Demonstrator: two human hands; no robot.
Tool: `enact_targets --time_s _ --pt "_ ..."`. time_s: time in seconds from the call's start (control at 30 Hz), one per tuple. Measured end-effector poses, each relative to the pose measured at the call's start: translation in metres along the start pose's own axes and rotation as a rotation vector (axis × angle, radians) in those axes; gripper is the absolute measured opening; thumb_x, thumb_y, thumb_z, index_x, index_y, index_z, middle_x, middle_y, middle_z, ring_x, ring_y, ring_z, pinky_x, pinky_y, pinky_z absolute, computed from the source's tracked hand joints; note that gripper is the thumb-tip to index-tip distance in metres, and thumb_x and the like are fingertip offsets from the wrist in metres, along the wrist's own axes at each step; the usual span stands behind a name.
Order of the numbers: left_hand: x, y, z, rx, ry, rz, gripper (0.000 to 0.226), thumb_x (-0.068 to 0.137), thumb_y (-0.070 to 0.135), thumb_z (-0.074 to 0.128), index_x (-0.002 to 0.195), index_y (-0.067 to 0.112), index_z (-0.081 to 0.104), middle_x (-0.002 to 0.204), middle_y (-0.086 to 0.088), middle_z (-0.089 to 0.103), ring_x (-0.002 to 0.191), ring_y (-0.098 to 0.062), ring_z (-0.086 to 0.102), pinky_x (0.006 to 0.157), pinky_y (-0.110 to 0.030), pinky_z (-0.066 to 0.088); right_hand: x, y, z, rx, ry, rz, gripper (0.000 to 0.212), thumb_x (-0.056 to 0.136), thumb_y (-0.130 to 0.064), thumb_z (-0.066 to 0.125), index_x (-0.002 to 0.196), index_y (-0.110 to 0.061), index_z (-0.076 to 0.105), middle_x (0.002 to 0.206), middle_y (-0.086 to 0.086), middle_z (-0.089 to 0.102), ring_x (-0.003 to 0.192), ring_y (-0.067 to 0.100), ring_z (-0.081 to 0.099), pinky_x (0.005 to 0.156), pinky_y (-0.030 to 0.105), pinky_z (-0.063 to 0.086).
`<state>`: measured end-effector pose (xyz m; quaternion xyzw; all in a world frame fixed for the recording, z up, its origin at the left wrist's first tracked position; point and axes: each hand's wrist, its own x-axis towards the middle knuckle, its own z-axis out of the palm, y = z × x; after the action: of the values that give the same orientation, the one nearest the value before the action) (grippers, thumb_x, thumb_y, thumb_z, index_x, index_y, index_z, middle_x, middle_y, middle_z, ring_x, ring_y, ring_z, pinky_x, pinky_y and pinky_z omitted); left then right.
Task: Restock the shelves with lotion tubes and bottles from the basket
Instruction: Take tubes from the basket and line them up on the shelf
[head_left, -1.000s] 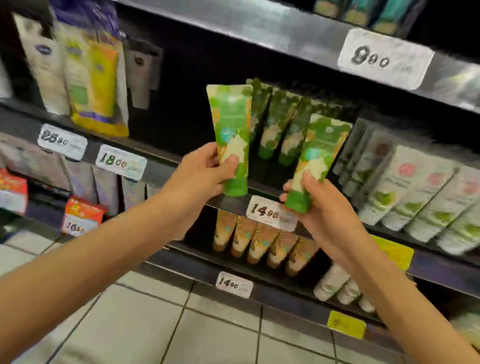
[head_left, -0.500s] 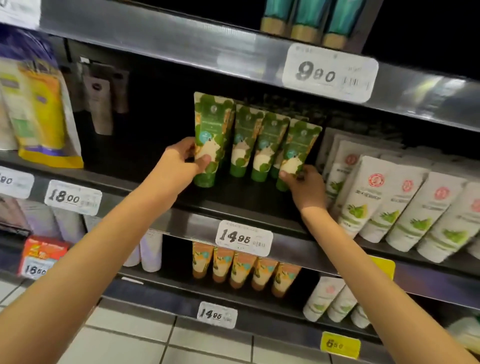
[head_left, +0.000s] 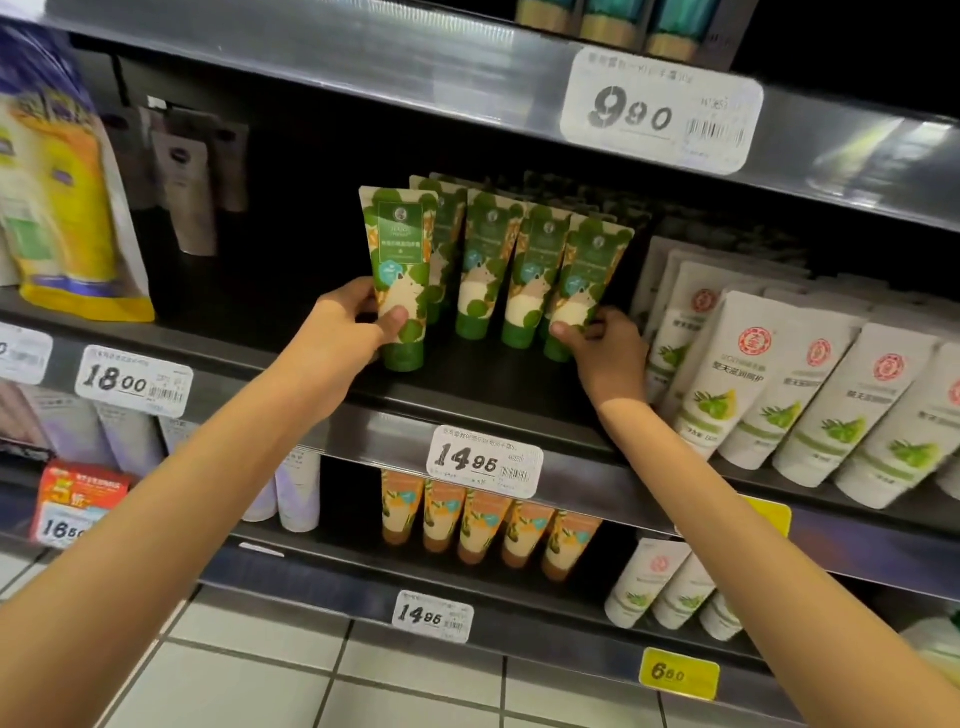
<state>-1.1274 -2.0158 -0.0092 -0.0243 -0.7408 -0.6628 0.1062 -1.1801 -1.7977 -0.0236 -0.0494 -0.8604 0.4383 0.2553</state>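
Head view: left hand (head_left: 345, 332) grips left green tube (head_left: 402, 275), thumb across front, fingers behind. Tube upright, cap down at middle shelf (head_left: 467, 395), left end of green row. Right hand (head_left: 602, 348) pinches low end of right green tube (head_left: 584, 280), which stands against 2 neighbours (head_left: 485, 270). Basket not in view.

Risk: hasty release tips end tubes, row dominoes. Right wrist may nudge white tubes (head_left: 727, 374) just beside.
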Motion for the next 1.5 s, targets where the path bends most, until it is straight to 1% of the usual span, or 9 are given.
enact_targets --time_s 0.37,0.53,0.63,0.73,0.83,0.93,1.03,1.2,1.5 --pt "0.002 -0.002 0.006 0.043 0.023 0.031 0.038 0.092 0.01 0.051 0.129 0.006 0.046 0.128 -0.01 0.053 0.118 -0.025 0.052 0.105 -0.041 0.041 0.0 -0.003 -0.001 0.025 -0.002 0.024 0.043 0.085 -0.022 0.064 0.12 -0.001 0.052 0.117 0.015 0.061 0.109 0.025 0.056 0.069 0.013 0.032" --pt "0.004 -0.003 0.002 0.12 0.021 0.073 0.037 0.09 0.006 0.054 0.126 0.005 0.046 0.114 -0.006 0.054 0.101 -0.017 0.054 0.092 -0.03 0.045 -0.029 -0.013 -0.005 -0.143 0.056 -0.019 0.064 0.084 -0.029 0.065 0.136 -0.004 0.037 0.135 0.017 0.044 0.126 0.029 0.042 0.103 0.038 0.036" --pt "0.009 -0.005 -0.005 0.249 0.045 0.129 0.034 0.089 0.006 0.054 0.122 0.003 0.047 0.112 -0.01 0.056 0.1 -0.021 0.057 0.092 -0.034 0.047 -0.05 -0.033 0.007 -0.083 0.039 -0.304 0.045 0.083 -0.024 0.065 0.123 -0.007 0.052 0.117 0.012 0.052 0.106 0.021 0.049 0.092 0.03 0.042" --pt "0.013 -0.005 -0.01 0.229 0.008 0.133 0.035 0.089 0.005 0.055 0.124 0.003 0.048 0.118 -0.018 0.058 0.11 -0.027 0.057 0.098 -0.041 0.046 -0.046 -0.064 0.032 0.075 -0.331 -0.221 0.046 0.081 -0.021 0.068 0.122 -0.007 0.054 0.101 0.003 0.054 0.086 0.01 0.05 0.067 0.01 0.044" --pt "0.016 -0.01 -0.017 0.26 -0.03 0.168 0.038 0.088 0.003 0.056 0.125 0.006 0.05 0.117 -0.014 0.059 0.107 -0.018 0.055 0.094 -0.026 0.046 -0.038 -0.08 0.052 0.1 -0.477 -0.257 0.044 0.078 -0.018 0.072 0.116 -0.004 0.056 0.097 0.008 0.059 0.079 0.009 0.052 0.056 0.001 0.04" --pt "0.019 -0.013 -0.023 0.307 -0.027 0.2 0.042 0.085 0.002 0.059 0.126 0.009 0.051 0.11 -0.011 0.06 0.099 -0.012 0.056 0.08 -0.007 0.045 -0.032 -0.08 0.06 0.081 -0.462 -0.323 0.038 0.077 -0.02 0.073 0.108 -0.004 0.059 0.087 0.002 0.056 0.068 0.002 0.051 0.055 -0.001 0.039" --pt "0.029 -0.013 -0.018 0.386 0.02 0.176 0.044 0.082 0.001 0.063 0.125 0.004 0.052 0.112 -0.016 0.063 0.104 -0.022 0.06 0.081 -0.013 0.042 -0.023 -0.078 0.061 0.045 -0.424 -0.338 0.039 0.077 -0.022 0.073 0.109 -0.004 0.06 0.086 0.0 0.057 0.065 -0.004 0.048 0.054 -0.002 0.039" --pt "0.042 -0.014 -0.005 0.483 0.074 0.178 0.04 0.083 0.008 0.064 0.122 0.005 0.053 0.114 -0.012 0.063 0.101 -0.014 0.057 0.074 -0.006 0.032 -0.016 -0.073 0.064 -0.009 -0.338 -0.357 0.039 0.079 -0.023 0.071 0.112 -0.004 0.06 0.085 0.002 0.061 0.071 0.008 0.055 0.055 0.003 0.041" --pt "0.047 -0.017 -0.005 0.434 0.105 0.156 0.031 0.083 0.007 0.064 0.113 0.004 0.056 0.108 -0.012 0.064 0.091 -0.01 0.056 0.083 -0.016 0.042 -0.019 -0.076 0.072 0.08 -0.248 -0.246 0.042 0.074 -0.019 0.075 0.109 0.0 0.063 0.094 0.01 0.069 0.077 0.011 0.06 0.075 0.02 0.047"
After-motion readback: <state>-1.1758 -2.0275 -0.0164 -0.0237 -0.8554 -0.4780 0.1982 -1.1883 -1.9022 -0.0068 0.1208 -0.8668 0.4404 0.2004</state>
